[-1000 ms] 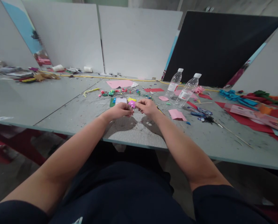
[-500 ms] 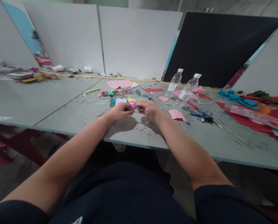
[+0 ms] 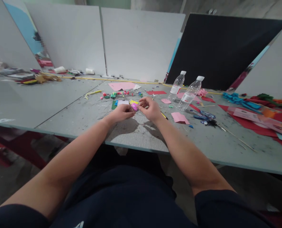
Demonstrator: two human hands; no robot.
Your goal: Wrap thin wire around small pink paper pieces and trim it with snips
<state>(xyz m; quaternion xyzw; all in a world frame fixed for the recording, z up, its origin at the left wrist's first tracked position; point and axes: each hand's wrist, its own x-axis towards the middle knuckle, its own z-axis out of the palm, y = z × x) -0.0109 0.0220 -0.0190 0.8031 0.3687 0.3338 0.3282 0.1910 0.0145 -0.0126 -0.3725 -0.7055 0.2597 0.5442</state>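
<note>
Behind the work stands a row of white panels [image 3: 141, 44], with a black panel [image 3: 221, 50] leaning at the right and rough concrete wall above it. My grey table [image 3: 62, 115] is scuffed and speckled with scraps, a seam crossing it on my left. Two clear plastic bottles [image 3: 190, 94] stand upright beyond my right arm, probably set back so I don't knock them. A pink paper sheet [image 3: 120, 86] lies flat near the panels; a smaller creased pink paper [image 3: 180, 118] rests beside my right wrist, likely for easy reach.

My left hand [image 3: 122, 113] and right hand [image 3: 150, 109] come close together above the table. The phone [image 3: 123, 102] lies just beyond the left one, pale screen up, perhaps so I can glance at it. Smallest is the magenta piece [image 3: 134, 107], between my hands: my left thumb and fingers pinch it, I judge to steady it and leave its right edge free. My right fingers curl loosely by that edge; I cannot tell whether they grip it.
</note>
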